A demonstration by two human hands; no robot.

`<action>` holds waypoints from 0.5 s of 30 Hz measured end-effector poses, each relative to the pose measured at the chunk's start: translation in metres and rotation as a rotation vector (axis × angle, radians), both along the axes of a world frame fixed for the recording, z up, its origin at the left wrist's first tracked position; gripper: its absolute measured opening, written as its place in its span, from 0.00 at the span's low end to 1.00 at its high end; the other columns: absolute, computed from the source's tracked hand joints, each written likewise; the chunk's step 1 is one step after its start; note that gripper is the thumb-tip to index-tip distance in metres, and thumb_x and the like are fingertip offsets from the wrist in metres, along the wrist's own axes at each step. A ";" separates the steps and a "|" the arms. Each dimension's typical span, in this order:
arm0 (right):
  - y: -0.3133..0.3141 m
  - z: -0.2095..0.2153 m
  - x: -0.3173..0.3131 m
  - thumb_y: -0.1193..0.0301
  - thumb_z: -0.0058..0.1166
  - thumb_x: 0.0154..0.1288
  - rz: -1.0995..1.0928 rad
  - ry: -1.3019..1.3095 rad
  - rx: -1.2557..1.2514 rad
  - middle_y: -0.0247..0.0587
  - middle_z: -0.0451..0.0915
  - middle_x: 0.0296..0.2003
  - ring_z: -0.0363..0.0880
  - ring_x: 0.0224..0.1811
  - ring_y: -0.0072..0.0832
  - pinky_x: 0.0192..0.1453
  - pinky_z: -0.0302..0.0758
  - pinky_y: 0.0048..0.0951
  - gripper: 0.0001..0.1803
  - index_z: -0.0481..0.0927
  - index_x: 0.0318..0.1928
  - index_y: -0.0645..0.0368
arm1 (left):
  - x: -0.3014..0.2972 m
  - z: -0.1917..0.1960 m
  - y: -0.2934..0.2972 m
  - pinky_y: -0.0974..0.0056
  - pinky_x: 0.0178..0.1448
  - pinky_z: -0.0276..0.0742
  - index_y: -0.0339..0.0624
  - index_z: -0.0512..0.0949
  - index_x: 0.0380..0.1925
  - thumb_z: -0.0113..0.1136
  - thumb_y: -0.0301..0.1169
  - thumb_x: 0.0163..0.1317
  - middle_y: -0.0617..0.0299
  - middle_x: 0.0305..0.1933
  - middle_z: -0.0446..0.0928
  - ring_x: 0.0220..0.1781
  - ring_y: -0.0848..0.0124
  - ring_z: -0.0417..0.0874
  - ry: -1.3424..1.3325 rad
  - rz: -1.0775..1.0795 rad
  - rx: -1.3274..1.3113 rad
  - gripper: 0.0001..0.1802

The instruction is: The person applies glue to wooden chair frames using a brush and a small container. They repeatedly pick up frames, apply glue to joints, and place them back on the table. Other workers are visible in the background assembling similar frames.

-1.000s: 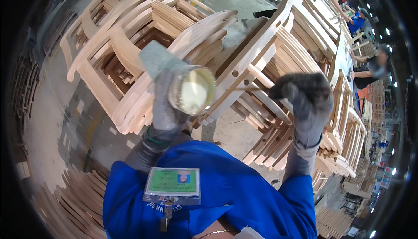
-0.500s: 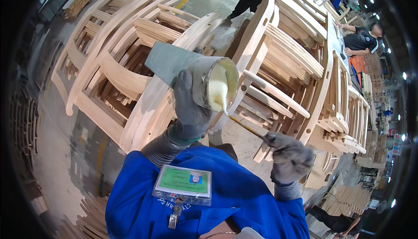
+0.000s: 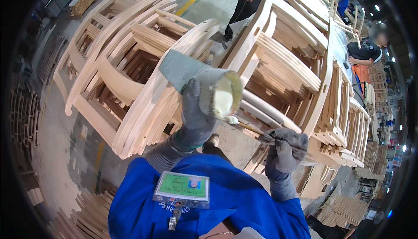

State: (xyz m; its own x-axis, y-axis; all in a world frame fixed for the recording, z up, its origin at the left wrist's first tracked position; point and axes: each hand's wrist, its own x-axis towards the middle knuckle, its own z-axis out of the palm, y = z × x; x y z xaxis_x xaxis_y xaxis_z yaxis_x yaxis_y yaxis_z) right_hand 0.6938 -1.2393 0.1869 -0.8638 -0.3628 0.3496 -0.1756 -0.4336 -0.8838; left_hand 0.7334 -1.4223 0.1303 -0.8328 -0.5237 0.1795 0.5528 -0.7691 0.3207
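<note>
My left hand (image 3: 195, 110), in a grey glove, is wrapped round a small whitish cup (image 3: 208, 92). The cup tilts to the right, its mouth showing thick cream-coloured liquid (image 3: 225, 99), likely glue. A flat grey-green piece (image 3: 180, 68) sticks out beyond the cup on its left; how it is held is hidden. My right hand (image 3: 286, 148), gloved too, is closed round a thin brown stick (image 3: 250, 128). A white blob coats the stick's tip, just below the cup's lower rim.
Stacked pale wooden chair frames (image 3: 119, 80) stand to the left. Another tall stack of wooden frames (image 3: 278, 65) rises ahead on the right. A person's legs (image 3: 238, 15) are between the stacks. Other people work at the far right. Wooden slats (image 3: 89, 217) lie at lower left.
The stick's coated tip has moved slightly down, and the thread of liquid joining it to the cup has become a blob. Cup and left hand have shifted slightly right and down.
</note>
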 end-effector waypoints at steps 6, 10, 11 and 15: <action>-0.018 0.046 -0.152 0.71 0.55 0.62 0.005 0.325 0.433 0.45 0.79 0.32 0.81 0.32 0.28 0.38 0.81 0.29 0.11 0.72 0.37 0.67 | 0.000 -0.017 0.005 0.51 0.63 0.70 0.46 0.53 0.64 0.41 0.45 0.67 0.52 0.62 0.61 0.63 0.57 0.67 -0.262 0.312 -0.329 0.29; -0.063 0.069 -0.252 0.71 0.57 0.61 0.212 0.215 0.438 0.42 0.79 0.30 0.81 0.31 0.25 0.38 0.80 0.25 0.11 0.74 0.39 0.67 | -0.002 -0.025 0.000 0.52 0.62 0.71 0.44 0.54 0.64 0.38 0.46 0.68 0.50 0.62 0.63 0.62 0.56 0.67 -0.464 0.658 -0.895 0.29; -0.074 0.068 -0.269 0.71 0.57 0.61 0.232 0.245 0.465 0.42 0.79 0.30 0.81 0.31 0.25 0.37 0.80 0.24 0.11 0.74 0.38 0.67 | 0.001 -0.029 -0.003 0.53 0.62 0.70 0.43 0.56 0.63 0.36 0.47 0.68 0.50 0.62 0.63 0.62 0.57 0.67 -0.519 0.618 -0.827 0.28; -0.106 0.062 -0.303 0.71 0.58 0.60 0.359 0.215 0.573 0.43 0.79 0.29 0.80 0.28 0.25 0.35 0.80 0.23 0.12 0.74 0.37 0.68 | 0.013 -0.031 -0.014 0.55 0.64 0.68 0.42 0.59 0.62 0.32 0.48 0.70 0.52 0.64 0.62 0.63 0.60 0.67 -0.626 0.565 -0.688 0.28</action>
State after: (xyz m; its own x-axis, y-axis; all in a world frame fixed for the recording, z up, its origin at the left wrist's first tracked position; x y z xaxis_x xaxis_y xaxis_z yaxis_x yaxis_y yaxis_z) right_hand 0.3906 -1.3450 0.2490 -0.5897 -0.7900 0.1678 -0.3052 0.0256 -0.9519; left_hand 0.7462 -1.4363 0.0989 -0.5491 -0.8094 0.2082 0.3585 -0.0031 0.9335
